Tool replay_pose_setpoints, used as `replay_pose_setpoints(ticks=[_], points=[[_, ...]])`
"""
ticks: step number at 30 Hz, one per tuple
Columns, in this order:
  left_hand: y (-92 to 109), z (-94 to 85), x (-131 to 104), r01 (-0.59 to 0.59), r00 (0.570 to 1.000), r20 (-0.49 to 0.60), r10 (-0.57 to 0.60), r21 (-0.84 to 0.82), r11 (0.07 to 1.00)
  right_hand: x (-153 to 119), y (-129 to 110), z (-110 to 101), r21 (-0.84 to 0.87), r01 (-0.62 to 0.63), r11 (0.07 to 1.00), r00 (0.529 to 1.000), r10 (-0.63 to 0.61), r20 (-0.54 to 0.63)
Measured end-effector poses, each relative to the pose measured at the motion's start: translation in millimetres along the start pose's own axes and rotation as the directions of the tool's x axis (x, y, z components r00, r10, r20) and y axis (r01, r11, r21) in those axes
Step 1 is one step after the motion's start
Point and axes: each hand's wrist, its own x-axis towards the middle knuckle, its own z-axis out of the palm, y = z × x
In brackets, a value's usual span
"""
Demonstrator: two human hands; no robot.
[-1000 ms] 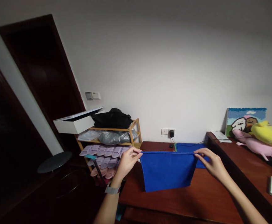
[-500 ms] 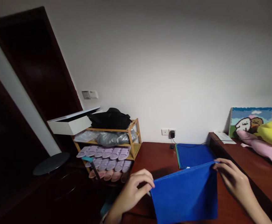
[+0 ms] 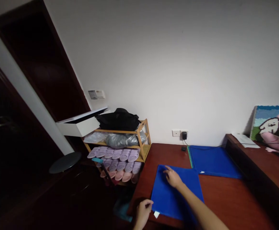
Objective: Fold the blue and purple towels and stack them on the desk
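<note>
Blue cloth (image 3: 164, 195) lies partly hidden under right hand (image 3: 173, 177), grip apart; I cannot tell for the left hand (image 3: 143, 212).

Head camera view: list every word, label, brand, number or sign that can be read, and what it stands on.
None can be read.
Small white tag at the edge of the nearer flat blue fabric rectangle: too small.
Tiny white label on the farther flat blue rectangle: too small.
White paper sheet on the reddish-brown wooden ledge: too blurred.
</note>
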Motion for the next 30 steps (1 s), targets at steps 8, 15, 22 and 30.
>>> replay_pose_setpoints(ticks=[8, 15, 22, 30], points=[[-46, -1.3, 8, 0.017, 0.999, -0.043, -0.015, 0.041, 0.999, -181, 114, 89, -0.219, -0.29, 0.932, 0.951, 0.254, -0.178], [-47, -1.2, -1, 0.03, 0.99, -0.142, -0.028, 0.011, 0.999, -236, 141, 111, -0.255, -0.228, 0.94, 0.965, 0.182, -0.191], [-57, -0.6, -8, 0.011, 0.977, -0.213, -0.019, -0.036, 0.999, -261, 149, 126, -0.256, -0.241, 0.936, 0.96, 0.19, -0.206], [-53, -3.6, -17, -0.014, 0.971, -0.238, 0.016, 0.011, 1.0, -229, 119, 88, -0.256, -0.305, 0.917, 0.938, 0.242, -0.249]])
